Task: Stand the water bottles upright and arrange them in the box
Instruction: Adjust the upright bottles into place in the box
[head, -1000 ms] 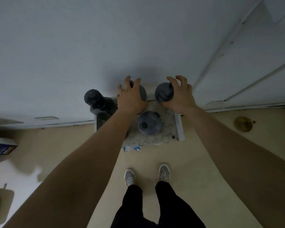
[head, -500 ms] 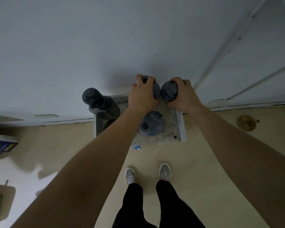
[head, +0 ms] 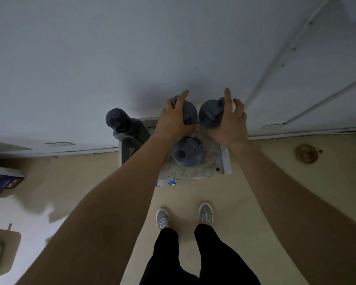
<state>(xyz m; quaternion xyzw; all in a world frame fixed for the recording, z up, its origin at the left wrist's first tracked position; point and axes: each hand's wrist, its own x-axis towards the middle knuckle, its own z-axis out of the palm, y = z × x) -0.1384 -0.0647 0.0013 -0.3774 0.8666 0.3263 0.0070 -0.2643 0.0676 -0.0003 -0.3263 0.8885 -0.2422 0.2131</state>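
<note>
Both hands loosened, fingers spread: left hand [head: 174,120] over the back-left bottle [head: 186,110], right hand [head: 230,124] beside the back-right bottle [head: 211,114], both upright in the box [head: 226,161], front bottle [head: 187,151] nearest the left.

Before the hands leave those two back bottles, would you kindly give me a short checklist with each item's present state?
1. Back-left bottle upright in the box: ok.
2. Back-right bottle upright: ok.
3. Front bottle upright in the box: ok.
4. Dark bottle at the box's left edge upright: not ok, it looks tilted.
5. Left hand and right hand released: cannot tell, fingers spread but palms lie close to the bottles.
6. Free room at the box's front right: ok.
</note>
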